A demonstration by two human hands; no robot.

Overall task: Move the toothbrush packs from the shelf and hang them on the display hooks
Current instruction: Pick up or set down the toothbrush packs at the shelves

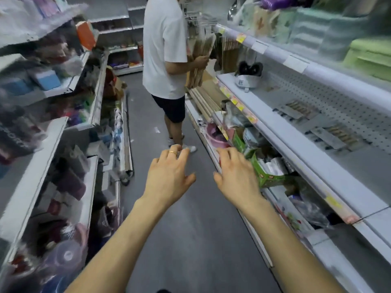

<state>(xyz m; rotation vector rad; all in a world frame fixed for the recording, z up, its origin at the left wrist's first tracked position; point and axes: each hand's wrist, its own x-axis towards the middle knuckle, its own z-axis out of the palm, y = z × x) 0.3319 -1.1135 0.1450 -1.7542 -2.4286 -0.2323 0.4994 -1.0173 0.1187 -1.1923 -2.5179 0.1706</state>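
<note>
Two bare forearms reach down a shop aisle over a smooth grey floor [190,229]. The left hand [169,176] wears one thin gold ring [172,153], and its grip is apart, with the fingers spread in the air. The right hand [237,178] is likewise spread, its grip apart, just beside a green cardboard carton [268,176] on a lower tier. Whether it touches the carton cannot be told.

The toothbrush packs [296,109] lie flat, well apart from both hands, on the white metal shelf [330,178] at right, below a perforated back panel [313,87]. They are slim oblong cards with rows of brown handles, in two loose groups; blur hides the exact count.

Farther along the shelf sits one round white bowl [246,81] with something dark in it.

One other person in a white T-shirt [163,49] and dark shorts stands at the aisle's end and holds a bundle of long brownish packs [200,60] against the chest. Thin wire display hooks [196,20] are just beside that person.

One round pink plastic basin [212,137] rests low at the right. Blurred soft goods fill the left-hand shelving [31,161].
</note>
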